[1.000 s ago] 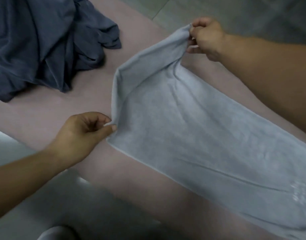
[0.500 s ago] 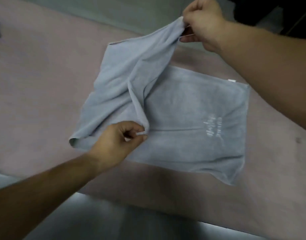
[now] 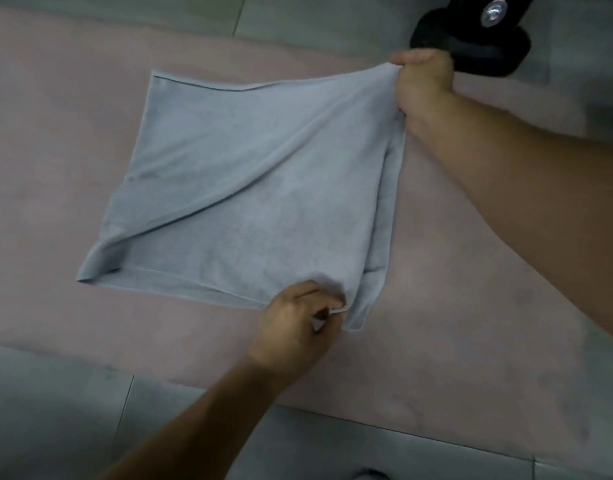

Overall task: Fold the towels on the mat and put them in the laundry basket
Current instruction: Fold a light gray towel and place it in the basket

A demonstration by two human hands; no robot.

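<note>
The grey towel (image 3: 256, 188), stretched out long a second ago, is now doubled over on the mat (image 3: 55, 133). The left hand (image 3: 294, 327) and right hand (image 3: 423, 84) have carried their pinched corners across to the right edge, so the upper layer covers the lower one and its pale printed mark. The dark blue cloth heap has left view, and a black object (image 3: 471, 39) now shows beside the right hand.

Grey tiled floor (image 3: 55, 427), black object (image 3: 471, 50).
</note>
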